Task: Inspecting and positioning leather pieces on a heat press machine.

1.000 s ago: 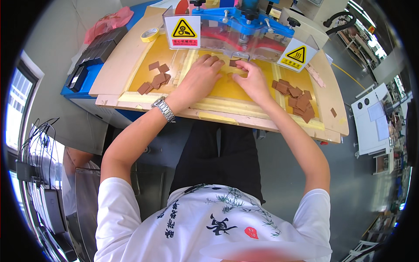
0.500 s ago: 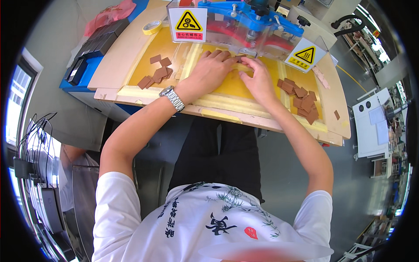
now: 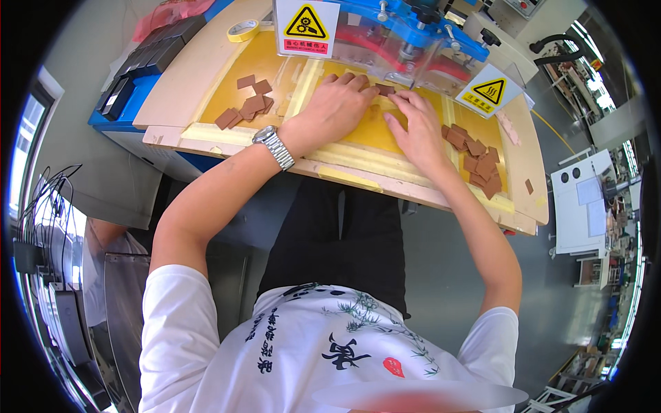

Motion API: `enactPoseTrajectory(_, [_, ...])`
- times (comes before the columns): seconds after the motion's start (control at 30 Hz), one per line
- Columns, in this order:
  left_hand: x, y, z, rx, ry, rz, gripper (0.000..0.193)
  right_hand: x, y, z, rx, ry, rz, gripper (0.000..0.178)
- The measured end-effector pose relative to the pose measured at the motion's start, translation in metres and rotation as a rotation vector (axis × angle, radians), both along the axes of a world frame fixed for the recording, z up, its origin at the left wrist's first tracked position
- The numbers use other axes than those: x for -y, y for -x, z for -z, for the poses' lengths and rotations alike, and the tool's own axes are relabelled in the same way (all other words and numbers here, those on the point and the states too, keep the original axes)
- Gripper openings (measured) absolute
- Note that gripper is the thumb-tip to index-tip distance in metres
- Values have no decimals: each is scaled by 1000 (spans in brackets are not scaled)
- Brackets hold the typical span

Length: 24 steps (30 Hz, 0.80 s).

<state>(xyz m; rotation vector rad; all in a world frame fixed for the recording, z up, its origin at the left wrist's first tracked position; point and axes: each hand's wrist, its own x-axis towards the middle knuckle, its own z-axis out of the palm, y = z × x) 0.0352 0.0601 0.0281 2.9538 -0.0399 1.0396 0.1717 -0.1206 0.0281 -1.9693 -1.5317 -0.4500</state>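
Observation:
A small brown rectangular piece (image 3: 385, 89) lies on the yellow work surface under the machine's clear guard, between the fingertips of my two hands. My left hand (image 3: 335, 107), wearing a metal watch at the wrist, rests palm down with its fingers stretched over the surface; its index finger is nearest the piece's left end. My right hand (image 3: 420, 131) is open beside the piece's right end, thumb apart from the fingers. Whether either hand touches the piece is hard to see. Loose brown pieces (image 3: 252, 104) lie left of my hands, and a pile of more (image 3: 486, 164) lies to the right.
Ahead stands a machine with a blue frame (image 3: 368, 8), its clear guard bearing warning signs (image 3: 306, 29). A roll of yellow tape (image 3: 243, 30) sits at the board's far left. Black boxes (image 3: 148, 56) line a blue surface further left. The wooden board's edge (image 3: 385, 184) is close to me.
The brown piece shows more plainly between my hands. My right hand has shifted slightly right and nearer to me, its fingers straighter. The whole view has tilted slightly.

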Motion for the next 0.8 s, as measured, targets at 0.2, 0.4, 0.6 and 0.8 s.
enactPoseTrajectory(0.2, [4,-2,-3,-70,-27,-38,38,0,-2,0,-2,12,-37,41])
enactPoseTrajectory(0.4, [6,-2,-7,-125,-63,-58,38,2,5,2,51,-18,32,42])
enactPoseTrajectory(0.6, [4,-1,-2,-45,-27,-10,37,4,-2,2,12,5,37,41])
enactPoseTrajectory(0.8, [-2,-7,4,-74,-33,-54,45,3,-9,0,-45,23,-24,41])
